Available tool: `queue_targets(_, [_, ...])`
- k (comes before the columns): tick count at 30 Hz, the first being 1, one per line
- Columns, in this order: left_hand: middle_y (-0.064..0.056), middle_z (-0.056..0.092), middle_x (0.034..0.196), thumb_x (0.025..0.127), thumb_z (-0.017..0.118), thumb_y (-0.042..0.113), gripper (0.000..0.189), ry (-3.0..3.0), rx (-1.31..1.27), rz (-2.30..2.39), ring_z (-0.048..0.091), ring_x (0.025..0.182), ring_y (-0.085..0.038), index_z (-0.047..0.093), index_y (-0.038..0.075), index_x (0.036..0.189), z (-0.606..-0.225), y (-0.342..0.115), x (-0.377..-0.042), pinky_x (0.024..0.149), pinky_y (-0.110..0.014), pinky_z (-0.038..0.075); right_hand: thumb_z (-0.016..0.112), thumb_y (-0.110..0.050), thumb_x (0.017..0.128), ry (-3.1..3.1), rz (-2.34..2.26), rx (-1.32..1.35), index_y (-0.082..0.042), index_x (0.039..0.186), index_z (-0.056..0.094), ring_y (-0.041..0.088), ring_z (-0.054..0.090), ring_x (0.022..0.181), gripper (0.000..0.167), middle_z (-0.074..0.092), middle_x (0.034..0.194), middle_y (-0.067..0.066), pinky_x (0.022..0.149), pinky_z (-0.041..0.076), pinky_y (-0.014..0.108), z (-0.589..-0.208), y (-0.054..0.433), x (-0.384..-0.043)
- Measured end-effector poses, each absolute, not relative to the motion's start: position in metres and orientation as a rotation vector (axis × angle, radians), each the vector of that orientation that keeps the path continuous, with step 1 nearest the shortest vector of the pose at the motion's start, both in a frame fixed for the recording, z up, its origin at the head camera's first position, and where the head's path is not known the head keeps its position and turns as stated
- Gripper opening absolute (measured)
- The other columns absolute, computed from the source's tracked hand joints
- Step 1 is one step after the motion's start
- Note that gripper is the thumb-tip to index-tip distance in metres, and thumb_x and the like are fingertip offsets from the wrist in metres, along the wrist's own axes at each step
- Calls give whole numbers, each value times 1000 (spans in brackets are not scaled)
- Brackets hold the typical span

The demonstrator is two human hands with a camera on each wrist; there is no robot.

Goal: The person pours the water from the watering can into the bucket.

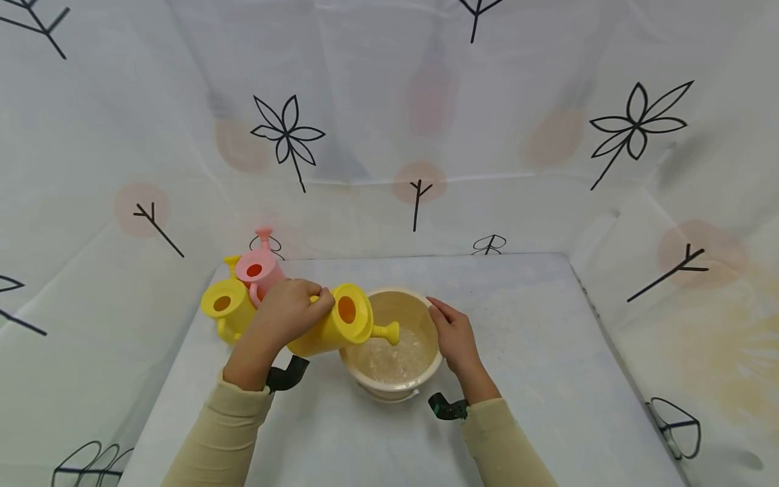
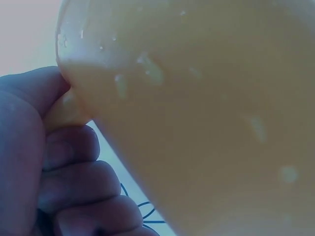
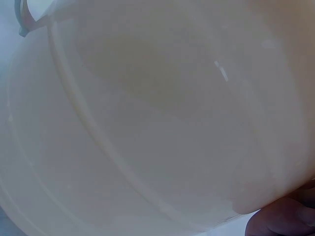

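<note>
My left hand [image 1: 291,312] grips the handle of a yellow watering can [image 1: 325,331]. The can is tilted, its spout pointing right over the cream bucket [image 1: 392,396]. In the left wrist view, fingers curl round the handle and drops cling to the wet side of the can [image 2: 197,128]. Rippled clear liquid [image 1: 395,362] shows inside the bucket. At the bucket's right rim, my right hand [image 1: 456,335] holds on with thumb and fingers. Close up in the right wrist view, the bucket's wall [image 3: 147,123] hides most of that hand, leaving a fingertip [image 3: 280,216] at the lower right.
To the left of the bucket stand a pink watering can [image 1: 260,267] and a second yellow watering can [image 1: 228,308], with another yellow piece behind them. A white-covered table [image 1: 517,325] bears everything. Patterned cloth walls [image 1: 353,149] enclose its back and sides.
</note>
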State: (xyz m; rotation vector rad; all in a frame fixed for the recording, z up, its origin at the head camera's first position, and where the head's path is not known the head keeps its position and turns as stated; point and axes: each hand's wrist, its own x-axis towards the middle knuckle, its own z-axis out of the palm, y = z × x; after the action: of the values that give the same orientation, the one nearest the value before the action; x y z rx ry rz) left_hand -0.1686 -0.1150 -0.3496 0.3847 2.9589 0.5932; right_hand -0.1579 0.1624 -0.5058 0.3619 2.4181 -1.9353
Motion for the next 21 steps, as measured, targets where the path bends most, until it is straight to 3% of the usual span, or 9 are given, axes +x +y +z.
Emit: queue_targets(21, [0, 41, 54, 89, 47, 32, 40, 2956, 405, 591, 44, 56, -17, 49, 12, 55, -347, -113, -167, 56, -28, 33, 49, -37, 100, 2412, -1950, 374, -22, 134, 57, 26, 56, 125, 39, 55, 139, 7, 93, 52, 42, -505, 161, -158])
